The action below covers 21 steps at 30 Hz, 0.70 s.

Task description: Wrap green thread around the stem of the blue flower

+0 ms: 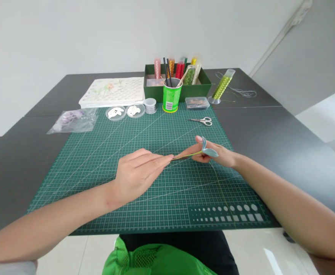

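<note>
Over the middle of the green cutting mat (98, 152), my left hand (139, 172) pinches the near end of a thin green-yellow stem (186, 155) with fingers pressed together. My right hand (213, 152) grips the far end of that stem, where pale blue petals (209, 149) stick up between thumb and fingers. The two hands nearly touch at the fingertips. A thin thread runs from the right hand down across the mat toward me.
White-handled scissors (203, 121) lie behind my right hand. Further back stand a green can of sticks (171, 97), a green box of bead tubes (176, 82), a clear case (196, 102), two dishes (124, 112), a plastic bag (74, 120), a white board (113, 91) and a spool stand (221, 87).
</note>
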Each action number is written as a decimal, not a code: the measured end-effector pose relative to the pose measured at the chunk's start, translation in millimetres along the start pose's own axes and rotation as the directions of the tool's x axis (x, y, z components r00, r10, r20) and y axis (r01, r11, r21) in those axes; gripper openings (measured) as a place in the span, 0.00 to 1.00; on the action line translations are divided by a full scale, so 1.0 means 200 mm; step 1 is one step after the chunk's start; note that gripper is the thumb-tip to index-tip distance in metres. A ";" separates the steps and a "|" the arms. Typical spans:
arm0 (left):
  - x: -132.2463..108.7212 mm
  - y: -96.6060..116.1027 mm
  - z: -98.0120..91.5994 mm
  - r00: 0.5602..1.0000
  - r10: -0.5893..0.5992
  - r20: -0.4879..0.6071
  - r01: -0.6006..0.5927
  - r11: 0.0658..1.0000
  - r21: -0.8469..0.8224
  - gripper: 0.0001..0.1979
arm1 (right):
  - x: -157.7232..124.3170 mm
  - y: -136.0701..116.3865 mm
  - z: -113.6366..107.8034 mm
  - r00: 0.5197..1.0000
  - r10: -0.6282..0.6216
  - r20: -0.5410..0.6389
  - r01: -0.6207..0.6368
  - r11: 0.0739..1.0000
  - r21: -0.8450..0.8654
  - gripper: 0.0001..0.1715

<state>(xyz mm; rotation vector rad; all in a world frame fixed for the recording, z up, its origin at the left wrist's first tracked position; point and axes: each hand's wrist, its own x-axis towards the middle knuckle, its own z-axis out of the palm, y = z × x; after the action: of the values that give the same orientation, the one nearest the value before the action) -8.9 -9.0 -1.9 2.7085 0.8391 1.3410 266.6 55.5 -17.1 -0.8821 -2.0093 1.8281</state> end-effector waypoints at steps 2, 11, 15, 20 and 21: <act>0.01 -0.01 0.01 0.999 -0.034 -0.015 0.033 0.999 -0.009 0.09 | 0.02 0.01 -0.02 0.998 0.062 0.015 -0.063 0.989 0.131 0.55; 0.00 -0.04 0.03 0.983 -0.167 -0.076 0.160 0.983 -0.090 0.08 | 0.04 0.05 -0.20 0.464 -0.012 -0.886 -0.097 0.993 -0.064 0.14; 0.00 -0.06 0.04 0.920 -0.386 -0.066 0.370 0.912 -0.176 0.08 | 0.02 -0.01 -0.07 0.385 -0.469 -0.795 -0.119 0.829 -0.547 0.12; 0.00 -0.07 0.06 0.797 -0.604 0.026 0.574 0.743 -0.345 0.08 | 0.05 -0.08 0.21 0.557 -0.446 -0.701 0.104 0.875 -0.474 0.08; 0.00 -0.07 0.06 0.791 -0.610 0.043 0.580 0.726 -0.368 0.08 | 0.06 -0.08 0.25 0.604 -0.348 -0.717 0.201 0.937 -0.285 0.08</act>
<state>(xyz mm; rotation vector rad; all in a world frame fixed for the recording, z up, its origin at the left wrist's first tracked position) -6.0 4.8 -12.7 1.8642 1.1929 1.2829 225.0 23.1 -10.9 -1.0754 -1.6146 0.8606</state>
